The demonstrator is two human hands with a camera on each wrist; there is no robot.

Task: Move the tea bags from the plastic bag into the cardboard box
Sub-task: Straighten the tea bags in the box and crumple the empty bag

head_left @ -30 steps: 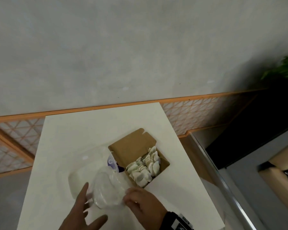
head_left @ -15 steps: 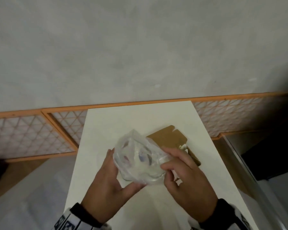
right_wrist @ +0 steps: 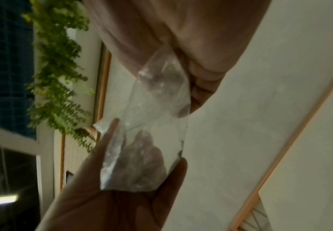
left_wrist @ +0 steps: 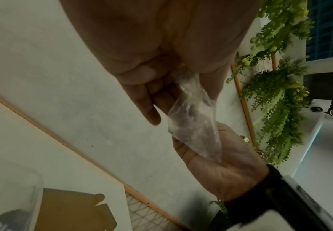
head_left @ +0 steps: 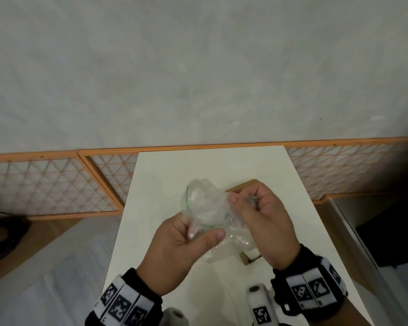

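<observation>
Both hands are holding the bag (head_left: pixel 206 208) up over the table (head_left: pixel 165 170): my left hand (head_left: pixel 174 250) is pinching its lower end while my right hand (head_left: pixel 262 222) is gripping the crumpled other end. I am probably scrunching it because it looks emptied; the box (head_left: pixel 244 184) is sitting mostly hidden behind my right hand, its tea bags out of sight.

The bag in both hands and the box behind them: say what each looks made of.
Bag: thin clear plastic film, glossy; it crumples, glints, and the fingers show through it. Box: apparently plain brown cardboard, matte, with a flat die-cut flap; mostly hidden.
</observation>
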